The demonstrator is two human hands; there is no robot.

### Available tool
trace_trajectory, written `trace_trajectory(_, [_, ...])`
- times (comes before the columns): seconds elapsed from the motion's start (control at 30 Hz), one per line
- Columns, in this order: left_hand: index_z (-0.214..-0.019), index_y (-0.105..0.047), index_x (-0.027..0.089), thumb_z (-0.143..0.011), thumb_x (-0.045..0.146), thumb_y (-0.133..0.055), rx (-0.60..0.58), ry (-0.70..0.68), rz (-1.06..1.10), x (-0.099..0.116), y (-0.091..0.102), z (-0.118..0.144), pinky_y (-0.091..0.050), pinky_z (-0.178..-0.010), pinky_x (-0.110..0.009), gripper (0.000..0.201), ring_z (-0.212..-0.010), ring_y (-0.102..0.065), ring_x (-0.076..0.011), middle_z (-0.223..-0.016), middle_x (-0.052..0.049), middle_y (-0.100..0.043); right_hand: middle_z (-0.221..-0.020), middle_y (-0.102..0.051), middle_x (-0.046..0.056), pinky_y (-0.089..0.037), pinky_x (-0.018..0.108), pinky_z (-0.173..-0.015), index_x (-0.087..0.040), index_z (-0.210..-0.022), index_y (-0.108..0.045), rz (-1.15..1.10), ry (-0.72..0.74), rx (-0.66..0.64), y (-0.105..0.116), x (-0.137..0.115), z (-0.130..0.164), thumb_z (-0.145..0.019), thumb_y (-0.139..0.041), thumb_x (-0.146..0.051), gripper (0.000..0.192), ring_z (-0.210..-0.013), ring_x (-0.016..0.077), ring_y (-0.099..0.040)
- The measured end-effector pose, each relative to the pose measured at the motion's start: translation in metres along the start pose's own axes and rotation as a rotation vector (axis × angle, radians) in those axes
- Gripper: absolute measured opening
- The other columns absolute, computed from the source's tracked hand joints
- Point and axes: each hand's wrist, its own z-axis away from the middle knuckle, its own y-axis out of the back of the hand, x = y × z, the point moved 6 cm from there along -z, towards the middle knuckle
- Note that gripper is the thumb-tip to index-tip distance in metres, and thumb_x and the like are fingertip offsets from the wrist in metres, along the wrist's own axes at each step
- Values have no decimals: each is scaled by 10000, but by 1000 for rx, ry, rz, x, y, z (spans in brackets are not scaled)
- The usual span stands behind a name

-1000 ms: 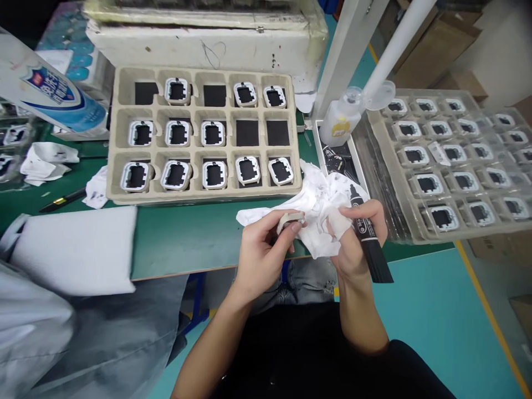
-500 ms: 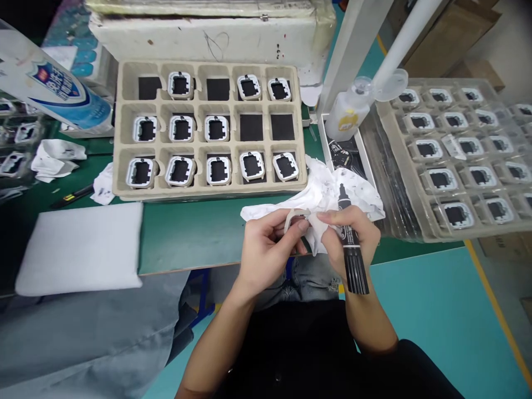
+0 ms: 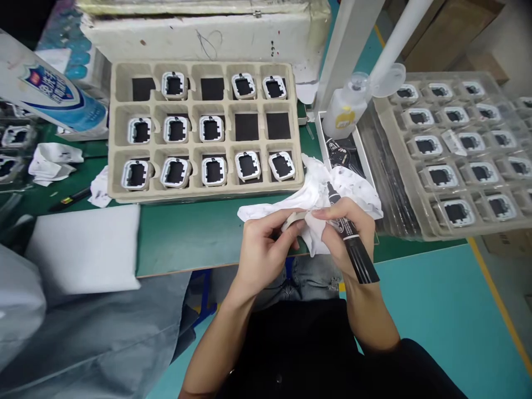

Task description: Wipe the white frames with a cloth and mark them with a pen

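Observation:
My left hand (image 3: pixel 266 249) is closed on a pale, curved watch case frame (image 3: pixel 294 220), held edge-up between thumb and fingers. My right hand (image 3: pixel 351 235) pinches a small white cloth (image 3: pixel 316 227) against the frame's right side. A black marker pen (image 3: pixel 353 244) is tucked in the same hand, its dark tip pointing up and away. Behind both hands a stained white cloth (image 3: pixel 353 191) lies crumpled on the green table. Part of the frame is hidden by my fingers and the cloth.
Ahead stands a beige compartment tray (image 3: pixel 203 195) with several similar frames. Stacked clear-covered trays (image 3: pixel 415 219) are at the right, beside a white bottle (image 3: pixel 343 113). A blue-white bottle (image 3: pixel 62 97), foam sheet (image 3: pixel 85 249) and another person's grey sleeve (image 3: pixel 19 305) are at left.
The frame has turned in my left hand and the marker has tilted, its tip swinging left. At the left edge, a grey sleeve has come into view over the foam sheet.

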Motion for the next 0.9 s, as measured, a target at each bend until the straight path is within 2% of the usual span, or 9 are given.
trace_trajectory(0.07, [-1149,-898,207,-1059,296,-769,-24,0,0,0,-3,0,-505,-567,-241,181,-555,-639,-133,-651,11,-703,-751,-704,-51,-347,274,-499,-273,-898,-780,-9,-17,4,-1,1,0,-942,-836,-220,89,-548,94,-505])
trace_trajectory(0.2, [-1041,-890,204,-1043,361,-805,-60,42,48,0,-7,0,-504,-538,-253,178,-540,-639,-140,-698,-12,-738,-713,-669,-53,-370,298,-505,-285,-939,-747,-90,-64,28,3,12,1,-945,-894,-355,162,-547,124,-526])
trace_trajectory(0.4, [-966,-876,197,-1013,410,-849,-42,88,125,3,-5,0,-495,-510,-255,220,-517,-622,-122,-820,-44,-808,-682,-632,-71,-419,334,-543,-304,-1011,-675,-222,-96,75,8,26,3,-934,-910,-417,272,-541,150,-505])
trace_trajectory(0.57, [-929,-874,183,-994,417,-869,-37,92,132,5,-3,-1,-473,-509,-238,243,-504,-619,-126,-638,-3,-704,-660,-600,-72,-379,327,-512,-307,-976,-688,-122,-78,61,4,15,1,-914,-937,-443,290,-525,145,-486])
trace_trajectory(0.73, [-1010,-900,203,-1010,362,-856,-49,68,140,3,-5,-1,-496,-525,-227,165,-533,-631,-114,-738,-12,-755,-672,-587,-73,-372,313,-518,-289,-944,-706,-32,-33,51,0,0,0,-953,-903,-395,224,-512,111,-414])
trace_trajectory(0.9, [-1046,-914,201,-1022,298,-821,-39,60,110,4,-7,-1,-509,-523,-223,136,-519,-631,-124,-637,8,-699,-654,-552,-71,-352,294,-505,-275,-900,-701,31,-57,26,-5,-6,-2,-972,-860,-350,189,-518,107,-389])
